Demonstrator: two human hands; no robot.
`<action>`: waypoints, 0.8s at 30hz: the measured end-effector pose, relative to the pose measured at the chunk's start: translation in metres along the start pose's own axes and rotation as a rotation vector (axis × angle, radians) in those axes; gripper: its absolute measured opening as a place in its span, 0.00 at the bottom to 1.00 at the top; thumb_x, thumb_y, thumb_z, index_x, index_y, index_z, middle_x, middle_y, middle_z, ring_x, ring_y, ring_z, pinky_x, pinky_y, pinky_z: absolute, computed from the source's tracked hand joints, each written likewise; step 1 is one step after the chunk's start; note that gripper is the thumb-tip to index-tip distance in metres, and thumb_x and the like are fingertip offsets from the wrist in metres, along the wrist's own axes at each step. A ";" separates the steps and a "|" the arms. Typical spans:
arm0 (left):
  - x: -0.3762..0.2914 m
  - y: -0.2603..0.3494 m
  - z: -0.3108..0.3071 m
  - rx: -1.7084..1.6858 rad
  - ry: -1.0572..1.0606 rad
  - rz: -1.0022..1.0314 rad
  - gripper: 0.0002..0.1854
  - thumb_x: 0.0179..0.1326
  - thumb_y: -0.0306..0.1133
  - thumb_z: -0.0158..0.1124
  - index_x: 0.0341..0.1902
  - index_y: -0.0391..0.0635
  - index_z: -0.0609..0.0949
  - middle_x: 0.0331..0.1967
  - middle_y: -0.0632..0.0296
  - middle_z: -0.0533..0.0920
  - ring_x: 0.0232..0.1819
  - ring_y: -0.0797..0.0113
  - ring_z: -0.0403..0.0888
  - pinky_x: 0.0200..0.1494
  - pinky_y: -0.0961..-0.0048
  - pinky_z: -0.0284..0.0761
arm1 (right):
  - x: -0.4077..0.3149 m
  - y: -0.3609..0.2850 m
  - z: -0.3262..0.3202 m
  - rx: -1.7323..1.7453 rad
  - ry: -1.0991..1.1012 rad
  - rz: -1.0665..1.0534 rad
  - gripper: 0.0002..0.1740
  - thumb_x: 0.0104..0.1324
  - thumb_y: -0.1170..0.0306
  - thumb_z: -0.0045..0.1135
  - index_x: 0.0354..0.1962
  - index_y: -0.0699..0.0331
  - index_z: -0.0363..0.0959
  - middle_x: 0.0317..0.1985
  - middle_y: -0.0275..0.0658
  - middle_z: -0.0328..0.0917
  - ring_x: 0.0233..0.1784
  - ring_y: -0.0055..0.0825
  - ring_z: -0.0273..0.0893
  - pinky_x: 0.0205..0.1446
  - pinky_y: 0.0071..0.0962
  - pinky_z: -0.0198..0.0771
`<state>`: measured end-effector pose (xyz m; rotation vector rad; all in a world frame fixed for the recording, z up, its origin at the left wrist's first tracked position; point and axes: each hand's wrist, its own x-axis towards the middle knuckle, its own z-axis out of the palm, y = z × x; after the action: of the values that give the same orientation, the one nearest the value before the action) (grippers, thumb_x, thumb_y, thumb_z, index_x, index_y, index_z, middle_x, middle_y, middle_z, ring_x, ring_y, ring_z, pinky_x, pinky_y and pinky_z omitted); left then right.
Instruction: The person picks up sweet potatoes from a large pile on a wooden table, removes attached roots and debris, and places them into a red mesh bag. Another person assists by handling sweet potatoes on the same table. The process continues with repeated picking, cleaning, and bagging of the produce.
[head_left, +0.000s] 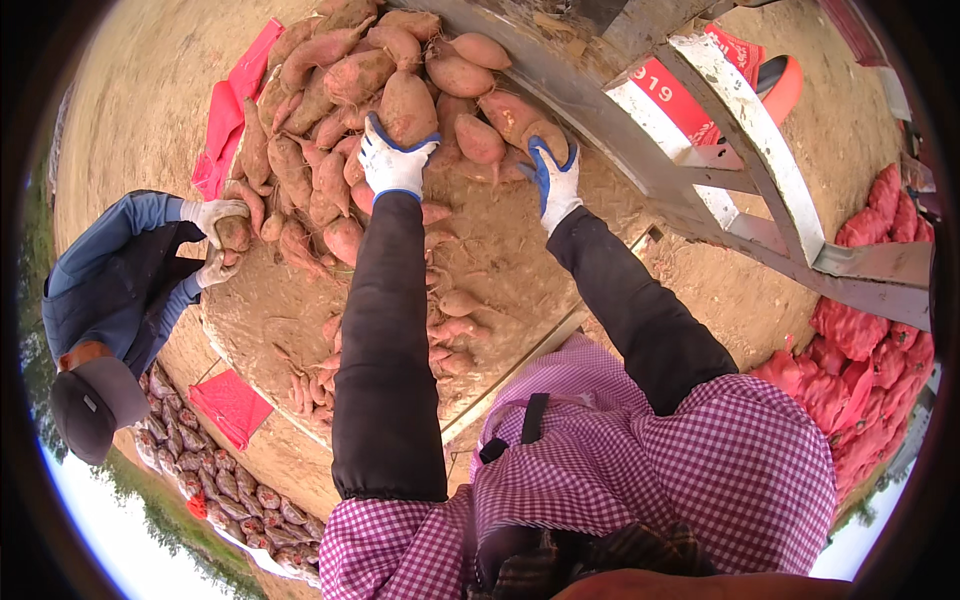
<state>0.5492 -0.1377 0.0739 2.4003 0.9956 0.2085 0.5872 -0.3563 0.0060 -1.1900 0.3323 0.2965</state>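
Observation:
A heap of reddish sweet potatoes (330, 172) covers the far part of a soil-covered platform. My left hand (397, 159), in a white glove with blue coating, grips a large sweet potato (408, 109) on top of the heap. At the heap's right edge, my right hand (555, 176), gloved alike, has its fingers and thumb around the end of another sweet potato (546, 139). Between my forearms and left of them, small sweet potatoes (459, 303) lie scattered on the soil.
At the left, a person in a cap (112, 300) handles a sweet potato (233, 233). A metal frame (675, 195) rises on the right. Red mesh sacks (855, 375) are piled beyond it. Filled bags (225, 487) stand in rows at the lower left.

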 end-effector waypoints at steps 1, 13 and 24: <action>-0.005 -0.011 -0.001 -0.295 -0.044 -0.070 0.61 0.35 0.47 0.80 0.71 0.42 0.54 0.66 0.47 0.63 0.67 0.50 0.61 0.66 0.58 0.63 | -0.007 -0.001 -0.002 0.077 -0.029 0.011 0.37 0.60 0.73 0.64 0.62 0.55 0.52 0.56 0.38 0.65 0.51 0.31 0.72 0.48 0.36 0.77; -0.197 -0.142 -0.020 -2.017 -0.192 -0.798 0.38 0.52 0.56 0.66 0.64 0.53 0.67 0.62 0.58 0.70 0.60 0.53 0.69 0.59 0.47 0.68 | -0.103 0.050 -0.011 -0.008 -0.166 0.155 0.33 0.59 0.69 0.66 0.59 0.66 0.61 0.53 0.38 0.68 0.55 0.24 0.65 0.59 0.24 0.64; -0.122 -0.376 -0.126 -1.722 0.440 -0.848 0.42 0.46 0.58 0.68 0.64 0.55 0.66 0.62 0.55 0.67 0.59 0.48 0.67 0.59 0.45 0.68 | -0.157 0.084 -0.017 -0.371 -0.375 -0.180 0.30 0.61 0.73 0.63 0.59 0.67 0.64 0.55 0.39 0.70 0.55 0.24 0.68 0.59 0.22 0.66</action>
<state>0.1893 0.0509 -0.0097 0.3325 1.1252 0.8334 0.4090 -0.3514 -0.0076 -1.4843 -0.1649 0.4274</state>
